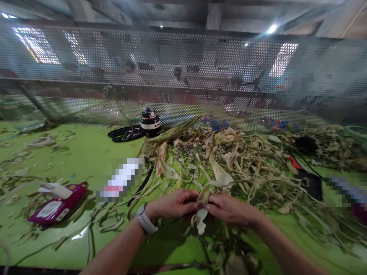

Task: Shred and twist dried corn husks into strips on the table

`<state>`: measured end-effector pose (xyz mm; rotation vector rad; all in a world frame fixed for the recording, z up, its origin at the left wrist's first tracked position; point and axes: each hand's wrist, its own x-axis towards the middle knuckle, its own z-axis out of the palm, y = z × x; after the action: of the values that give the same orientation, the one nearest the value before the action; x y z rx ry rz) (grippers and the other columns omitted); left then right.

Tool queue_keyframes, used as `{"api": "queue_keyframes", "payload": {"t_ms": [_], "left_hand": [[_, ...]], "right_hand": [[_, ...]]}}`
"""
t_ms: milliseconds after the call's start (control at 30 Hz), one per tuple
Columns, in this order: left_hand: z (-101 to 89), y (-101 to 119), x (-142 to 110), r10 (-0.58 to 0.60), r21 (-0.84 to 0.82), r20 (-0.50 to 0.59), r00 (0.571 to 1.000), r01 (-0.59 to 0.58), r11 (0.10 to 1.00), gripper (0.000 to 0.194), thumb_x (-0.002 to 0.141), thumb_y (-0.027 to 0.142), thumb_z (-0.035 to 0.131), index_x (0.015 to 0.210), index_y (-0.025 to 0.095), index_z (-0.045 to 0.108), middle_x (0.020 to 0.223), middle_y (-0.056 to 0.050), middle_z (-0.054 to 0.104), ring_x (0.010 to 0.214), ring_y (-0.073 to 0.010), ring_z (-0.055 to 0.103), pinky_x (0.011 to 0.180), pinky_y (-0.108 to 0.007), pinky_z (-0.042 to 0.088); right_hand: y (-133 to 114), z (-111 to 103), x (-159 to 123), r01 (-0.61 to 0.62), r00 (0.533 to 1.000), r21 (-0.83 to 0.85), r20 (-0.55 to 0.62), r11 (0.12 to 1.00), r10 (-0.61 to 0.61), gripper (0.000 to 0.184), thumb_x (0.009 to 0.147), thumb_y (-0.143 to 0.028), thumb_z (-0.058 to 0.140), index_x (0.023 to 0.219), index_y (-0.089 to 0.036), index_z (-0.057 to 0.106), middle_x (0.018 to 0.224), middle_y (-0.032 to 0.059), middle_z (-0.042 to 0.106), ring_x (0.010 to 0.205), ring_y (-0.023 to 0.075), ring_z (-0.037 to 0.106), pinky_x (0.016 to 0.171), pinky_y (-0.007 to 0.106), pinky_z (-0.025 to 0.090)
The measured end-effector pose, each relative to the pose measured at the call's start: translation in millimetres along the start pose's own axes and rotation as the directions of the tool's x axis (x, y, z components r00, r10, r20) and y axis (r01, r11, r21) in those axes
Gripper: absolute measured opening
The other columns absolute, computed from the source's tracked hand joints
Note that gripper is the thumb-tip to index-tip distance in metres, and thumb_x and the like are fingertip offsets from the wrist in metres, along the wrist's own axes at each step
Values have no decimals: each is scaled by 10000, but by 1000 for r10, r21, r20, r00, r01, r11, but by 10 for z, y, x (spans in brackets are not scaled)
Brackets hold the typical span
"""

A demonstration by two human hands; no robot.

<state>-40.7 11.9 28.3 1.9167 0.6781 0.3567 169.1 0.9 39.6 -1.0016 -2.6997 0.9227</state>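
Left hand (183, 202): thumb and forefinger seen pinching a pale leaf (204, 194); the other fingers are curled underneath and cannot be made out. A white wristband (146, 219) is worn.
Right hand (223, 206): thumb and forefinger closed on the same leaf from the 3 o'clock side; remaining fingertips hidden.
Pale leaf: held upright between both hands at the centre of the clock used here, 12 being straight ahead; its middle is covered by the fingers. A white scrap (201, 221) hangs below at 6 o'clock; whether it is joined to the leaf cannot be told.
Dried plant heap (243, 160): spread from 12 to 3 o'clock; single pieces cannot be separated by eye.
Dark leaves (236, 263): at 5 o'clock, in shadow, cut off by the lower edge.
Power strip (57, 206): magenta, at 9 o'clock; partly covered by a white plug (57, 191).
Pixelated oblong (122, 178): towards 10 o'clock, contents masked.
Black flask (150, 122): upright at 11 o'clock, lettering only partly legible.
Green basket (357, 131): at 2 o'clock, cut off by the right edge.
Perforated screen (189, 88): across 12 o'clock; figures behind it blurred.
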Motion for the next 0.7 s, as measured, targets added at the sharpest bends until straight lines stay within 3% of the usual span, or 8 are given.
{"api": "queue_keyframes", "payload": {"t_ms": [167,300,433,700], "left_hand": [[21,-16,-3,-20,200,-76,997,35,979,225,845,317,426,821,164,589,652,3,553,590,-110,472,549,-202,352],[84,-51,23,-41,367,-145,989,93,926,194,821,230,403,726,161,558,598,9,519,523,-97,424,502,-208,307],[95,0,26,-72,387,-156,985,128,913,193,783,148,390,811,171,580,708,-18,609,599,-120,508,555,-209,351],[48,75,-6,-94,446,-112,989,135,885,205,824,187,387,828,170,591,747,-44,643,626,-141,561,571,-218,377]], "right_hand": [[22,123,41,-8,996,-177,-86,984,-8,252,902,-239,338,896,-156,576,811,60,626,713,148,543,654,242,376],[32,210,98,-68,991,-331,-132,941,25,210,849,-213,392,825,-139,587,727,63,632,589,139,539,565,246,347],[36,235,96,-80,983,-384,-181,920,10,203,846,-216,399,790,-141,579,686,55,610,553,132,538,539,242,345],[25,247,119,29,992,-448,-98,894,-82,216,870,-176,338,840,-146,550,682,54,599,589,150,531,561,264,380]]}}
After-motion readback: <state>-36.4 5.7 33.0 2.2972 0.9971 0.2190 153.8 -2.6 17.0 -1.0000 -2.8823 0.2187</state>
